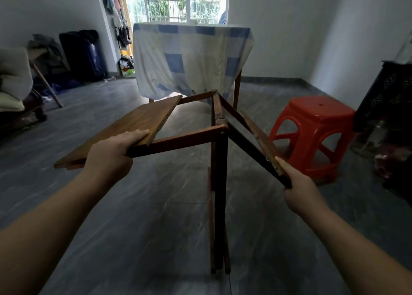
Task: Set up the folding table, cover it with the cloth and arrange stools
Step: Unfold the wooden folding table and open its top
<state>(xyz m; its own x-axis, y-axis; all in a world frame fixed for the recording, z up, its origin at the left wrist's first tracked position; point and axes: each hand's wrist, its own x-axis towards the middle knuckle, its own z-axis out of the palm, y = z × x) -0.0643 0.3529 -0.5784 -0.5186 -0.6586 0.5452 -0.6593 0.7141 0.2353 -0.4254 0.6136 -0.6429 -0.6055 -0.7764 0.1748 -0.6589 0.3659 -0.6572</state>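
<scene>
Folding table point(219, 138) half-open between both gripping hands point(110, 155)

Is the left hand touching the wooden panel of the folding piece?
Touching. The head view shows the left hand gripping the wooden panel at its near edge, fingers lying on top.

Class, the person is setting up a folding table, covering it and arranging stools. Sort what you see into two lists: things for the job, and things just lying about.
For the job:
- brown wooden folding table, gripped by left hand and right hand
- blue-and-white checked cloth, draped over another table
- red plastic stool

Lying about:
- dark suitcase
- hanging clothes
- black patterned crate
</scene>
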